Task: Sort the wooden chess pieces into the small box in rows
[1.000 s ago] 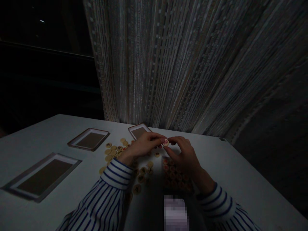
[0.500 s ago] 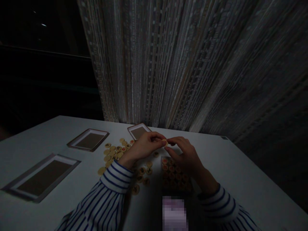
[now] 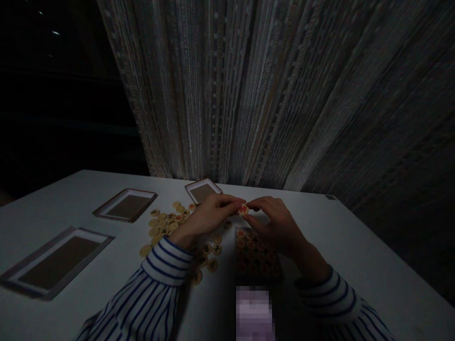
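Note:
A round Chinese chess piece (image 3: 243,209) with a red character faces me. My left hand (image 3: 213,211) pinches its left edge between thumb and forefinger. At its right edge, the fingertips of my right hand (image 3: 275,220) close on the same piece. Below my right hand is a box (image 3: 236,258) packed with rows of red-marked pieces, partly hidden by that hand. Under and beside my left forearm lies a loose pile of wooden pieces (image 3: 162,224), some face up, some showing plain backs. Several black-marked pieces (image 3: 212,264) lie between the pile and the box.
Three shallow rectangular trays stand on the white table (image 3: 355,265): one near left (image 3: 59,260), one behind it (image 3: 126,204), and one at the back (image 3: 203,190), partly behind my left hand. A string curtain (image 3: 227,94) hangs beyond the table. A blurred patch (image 3: 254,312) covers the near edge.
The held piece has turned so its red character now faces me more fully. Both hands keep nearly the same position, and the whole view has shifted slightly.

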### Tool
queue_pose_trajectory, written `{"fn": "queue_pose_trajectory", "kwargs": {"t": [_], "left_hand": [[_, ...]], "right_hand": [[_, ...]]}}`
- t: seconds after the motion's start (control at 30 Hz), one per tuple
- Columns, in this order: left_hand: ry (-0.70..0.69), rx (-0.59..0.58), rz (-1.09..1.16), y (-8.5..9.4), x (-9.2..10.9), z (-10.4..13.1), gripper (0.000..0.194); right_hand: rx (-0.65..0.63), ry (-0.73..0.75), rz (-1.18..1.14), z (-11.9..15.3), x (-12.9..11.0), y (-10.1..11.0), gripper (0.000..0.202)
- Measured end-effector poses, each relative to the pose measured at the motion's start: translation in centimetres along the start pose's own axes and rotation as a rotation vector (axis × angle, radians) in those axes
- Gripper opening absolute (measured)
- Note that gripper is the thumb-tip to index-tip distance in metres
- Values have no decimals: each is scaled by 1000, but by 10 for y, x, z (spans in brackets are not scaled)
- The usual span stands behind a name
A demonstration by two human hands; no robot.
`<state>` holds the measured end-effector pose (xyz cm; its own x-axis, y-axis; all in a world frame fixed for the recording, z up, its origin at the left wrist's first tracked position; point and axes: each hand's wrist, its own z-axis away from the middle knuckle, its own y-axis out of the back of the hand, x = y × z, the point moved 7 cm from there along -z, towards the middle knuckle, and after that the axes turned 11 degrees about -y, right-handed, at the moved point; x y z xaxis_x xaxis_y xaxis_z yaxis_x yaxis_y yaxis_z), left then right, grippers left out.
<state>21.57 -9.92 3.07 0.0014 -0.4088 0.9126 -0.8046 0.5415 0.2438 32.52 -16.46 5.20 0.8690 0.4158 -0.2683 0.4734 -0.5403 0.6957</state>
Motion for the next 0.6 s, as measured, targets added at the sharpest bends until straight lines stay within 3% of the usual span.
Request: {"fn": "queue_pose_trajectory", "kwargs": {"t": [0.3,0.6], "left_hand": [[-32,-61,38,-5,-2,-2,19],[58,58,62,-4,-12,-3,15]], "right_hand": [[-48,8,17,-1,0,5,16],[-114,10,71,-2,0,4,17]]}}
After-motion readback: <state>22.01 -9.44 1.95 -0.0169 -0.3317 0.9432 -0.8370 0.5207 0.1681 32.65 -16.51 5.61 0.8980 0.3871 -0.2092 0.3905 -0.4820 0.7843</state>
